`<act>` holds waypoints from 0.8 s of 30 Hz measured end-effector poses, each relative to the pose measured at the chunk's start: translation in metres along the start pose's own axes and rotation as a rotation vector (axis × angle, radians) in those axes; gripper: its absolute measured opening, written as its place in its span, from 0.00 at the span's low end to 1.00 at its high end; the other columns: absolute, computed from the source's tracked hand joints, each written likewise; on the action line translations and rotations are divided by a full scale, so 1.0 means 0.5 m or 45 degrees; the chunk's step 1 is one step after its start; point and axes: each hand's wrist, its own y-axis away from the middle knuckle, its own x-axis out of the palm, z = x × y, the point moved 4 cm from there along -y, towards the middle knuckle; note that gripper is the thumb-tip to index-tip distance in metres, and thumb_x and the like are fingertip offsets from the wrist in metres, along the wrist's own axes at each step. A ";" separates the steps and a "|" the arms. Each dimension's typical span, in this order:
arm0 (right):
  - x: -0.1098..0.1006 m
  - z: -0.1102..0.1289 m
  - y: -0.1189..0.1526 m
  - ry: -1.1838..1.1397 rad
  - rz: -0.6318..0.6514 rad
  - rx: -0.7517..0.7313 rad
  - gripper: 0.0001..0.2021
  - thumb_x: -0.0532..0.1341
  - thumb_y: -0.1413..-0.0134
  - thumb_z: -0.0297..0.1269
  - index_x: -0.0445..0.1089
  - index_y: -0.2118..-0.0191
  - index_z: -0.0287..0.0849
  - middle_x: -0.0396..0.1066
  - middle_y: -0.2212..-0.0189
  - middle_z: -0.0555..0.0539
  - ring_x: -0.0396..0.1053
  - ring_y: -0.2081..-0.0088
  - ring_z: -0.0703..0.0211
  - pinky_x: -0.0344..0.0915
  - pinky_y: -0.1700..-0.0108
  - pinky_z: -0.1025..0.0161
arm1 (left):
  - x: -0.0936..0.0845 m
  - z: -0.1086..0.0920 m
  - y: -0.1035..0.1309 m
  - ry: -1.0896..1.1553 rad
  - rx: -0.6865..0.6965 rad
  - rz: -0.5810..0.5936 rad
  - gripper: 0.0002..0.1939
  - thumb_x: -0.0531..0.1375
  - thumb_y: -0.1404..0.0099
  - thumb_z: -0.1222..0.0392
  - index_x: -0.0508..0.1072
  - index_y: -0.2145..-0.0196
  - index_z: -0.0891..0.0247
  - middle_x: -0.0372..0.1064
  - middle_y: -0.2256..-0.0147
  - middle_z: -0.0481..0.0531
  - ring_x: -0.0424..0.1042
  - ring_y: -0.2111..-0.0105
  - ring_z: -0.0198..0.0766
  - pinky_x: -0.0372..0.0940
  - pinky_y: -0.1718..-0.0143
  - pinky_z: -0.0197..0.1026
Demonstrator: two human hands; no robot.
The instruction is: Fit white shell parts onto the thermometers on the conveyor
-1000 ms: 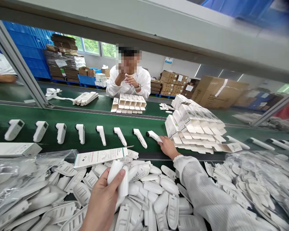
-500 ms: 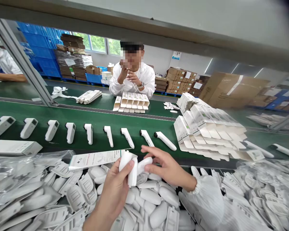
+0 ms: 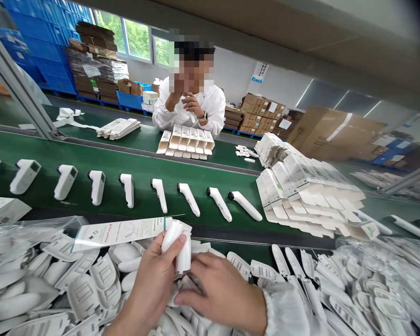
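My left hand [image 3: 154, 275] is closed around a couple of smooth white plastic battery covers [image 3: 184, 254], held upright with the thumb across their front. Close on its right, my right hand [image 3: 224, 284] reaches down over the pile of loose white covers [image 3: 182, 322]. Its thumb is spread away from the bent fingers, whose tips are partly hidden; I see nothing held in it. Behind the left hand lies a printed white carton [image 3: 119, 233] on the pile's far edge.
A row of white handheld thermometers [image 3: 160, 196] lies on the green conveyor [image 3: 101, 163]. Open white boxes [image 3: 301, 191] are stacked at right. Clear plastic bags [image 3: 52, 228] edge the pile. Across the belt sits a co-worker [image 3: 196, 98] behind more open boxes [image 3: 189, 142].
My right hand has come down and left to the pile beside my left hand; the cover at its fingertips no longer shows there. The view has shifted slightly.
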 end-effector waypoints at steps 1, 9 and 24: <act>0.016 0.009 0.000 0.115 -0.010 -0.016 0.22 0.61 0.43 0.56 0.74 0.56 0.41 0.74 0.61 0.41 0.70 0.57 0.44 0.68 0.54 0.50 | -0.001 0.000 -0.001 0.008 0.012 -0.011 0.21 0.73 0.51 0.53 0.75 0.61 0.61 0.72 0.66 0.47 0.70 0.65 0.35 0.67 0.65 0.33; 0.031 0.018 0.024 0.195 0.011 -0.074 0.22 0.62 0.41 0.49 0.66 0.44 0.44 0.71 0.52 0.42 0.66 0.50 0.44 0.65 0.47 0.47 | -0.007 -0.011 0.007 -0.025 0.035 0.003 0.21 0.73 0.49 0.52 0.76 0.59 0.60 0.72 0.65 0.48 0.71 0.60 0.39 0.68 0.63 0.34; -0.179 -0.262 0.037 -0.701 -0.773 0.566 0.20 0.56 0.42 0.51 0.71 0.52 0.42 0.71 0.70 0.48 0.70 0.71 0.56 0.67 0.72 0.61 | -0.019 -0.014 0.011 -0.075 -0.031 -0.007 0.21 0.71 0.46 0.55 0.76 0.53 0.55 0.74 0.56 0.51 0.72 0.53 0.44 0.71 0.65 0.33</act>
